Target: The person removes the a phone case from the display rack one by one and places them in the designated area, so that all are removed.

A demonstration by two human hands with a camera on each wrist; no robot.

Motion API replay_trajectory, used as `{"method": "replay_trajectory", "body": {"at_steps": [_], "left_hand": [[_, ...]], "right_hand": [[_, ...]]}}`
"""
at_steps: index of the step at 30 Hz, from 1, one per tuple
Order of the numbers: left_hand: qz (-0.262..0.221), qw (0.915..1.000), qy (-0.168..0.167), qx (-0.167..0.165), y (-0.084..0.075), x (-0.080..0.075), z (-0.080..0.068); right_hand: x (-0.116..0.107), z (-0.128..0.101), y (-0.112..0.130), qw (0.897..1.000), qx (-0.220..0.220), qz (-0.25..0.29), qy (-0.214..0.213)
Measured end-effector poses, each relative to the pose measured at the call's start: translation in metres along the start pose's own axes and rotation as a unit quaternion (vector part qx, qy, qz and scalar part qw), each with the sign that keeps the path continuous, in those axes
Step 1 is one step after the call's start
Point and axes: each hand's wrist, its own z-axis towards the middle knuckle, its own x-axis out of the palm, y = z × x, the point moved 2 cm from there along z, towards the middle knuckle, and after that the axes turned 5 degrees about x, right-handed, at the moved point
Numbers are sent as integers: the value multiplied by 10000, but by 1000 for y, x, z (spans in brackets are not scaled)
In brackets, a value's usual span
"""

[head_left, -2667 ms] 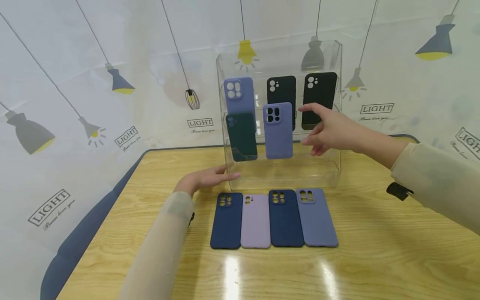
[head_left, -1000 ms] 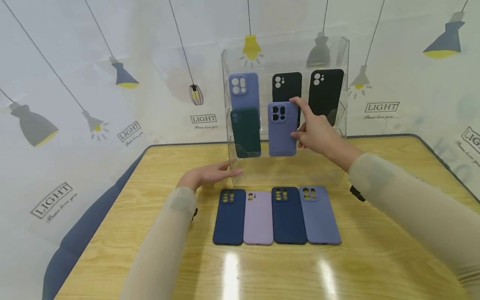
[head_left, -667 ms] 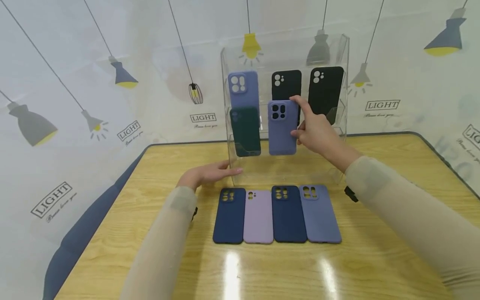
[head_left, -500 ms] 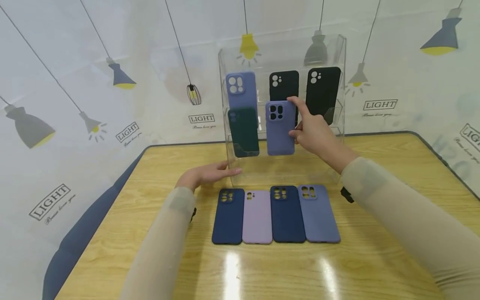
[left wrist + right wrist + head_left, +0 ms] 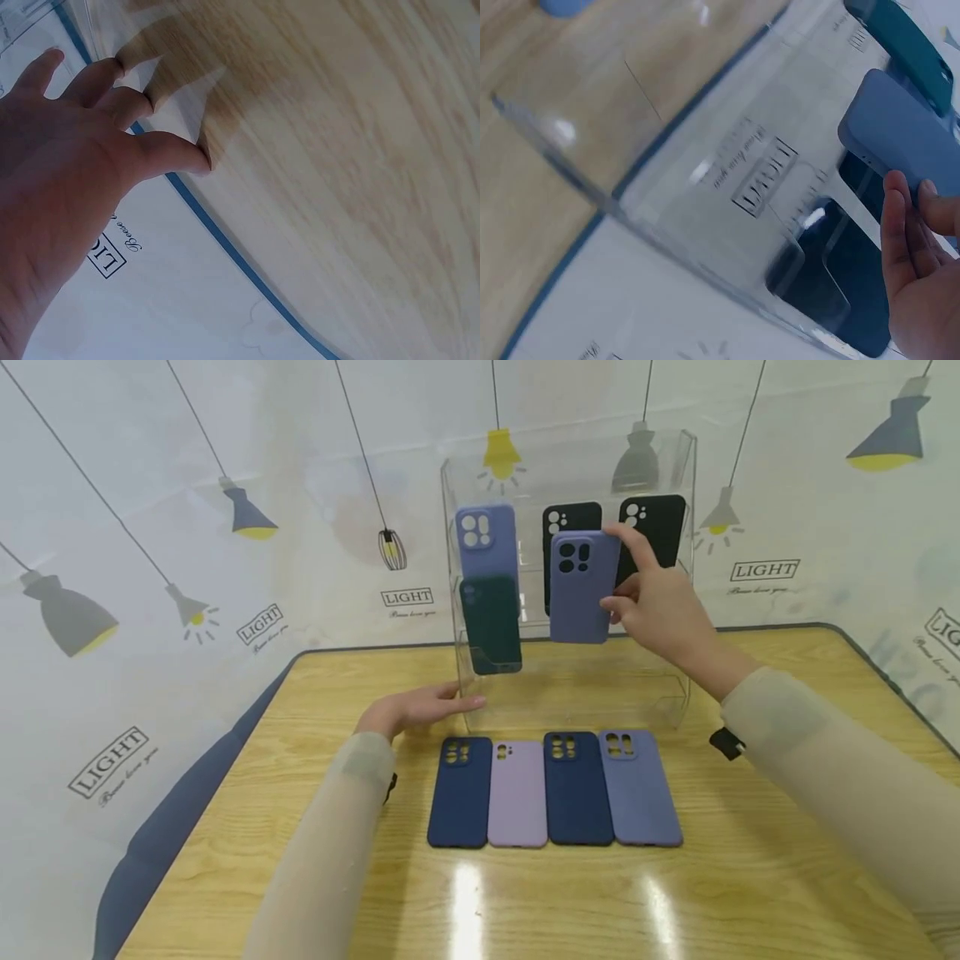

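My right hand (image 5: 660, 610) pinches a periwinkle phone case (image 5: 581, 593) by its right side, with the index finger at the top corner. The case hangs upright in front of the clear acrylic display stand (image 5: 562, 702), overlapping a black phone case (image 5: 572, 518) on the upper tier. In the right wrist view, thumb and fingers (image 5: 895, 217) meet at the edge of the periwinkle case (image 5: 896, 124). At the stand's lower left, my left hand (image 5: 412, 708) touches its side, thumb in front. The left wrist view shows that hand's fingers (image 5: 172, 150) spread and fairly straight.
The stand also holds another periwinkle case (image 5: 486, 539), a dark green case (image 5: 491, 627) and a second black case (image 5: 656, 535). Before it on the wooden table (image 5: 360, 893) lie two navy cases (image 5: 460, 802), a pink-lilac case (image 5: 517, 802) and a periwinkle case (image 5: 645, 797) in a row.
My right hand came in from the right, took the periwinkle case's right side, and has raised it up and rightward from the stand's lower tier. The left hand has stayed at the stand.
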Motion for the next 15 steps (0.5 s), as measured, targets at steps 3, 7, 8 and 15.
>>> {"method": "replay_trajectory", "body": {"at_steps": [3,7,8,15], "left_hand": [[18,10000,12,9,1,0,-1],[39,10000,-15,11,0,-1,-1],[49,10000,-10,31,-1,-1,-2],[17,9999,21,99,-2,1,0]], "right_hand": [[-18,-4,3,9997,129,145,144],[-35,-15,4,9982,319,214,462],[-38,-19,3,9977,358,213,532],[-52,-50,-7,9877,966,350,1176]]}}
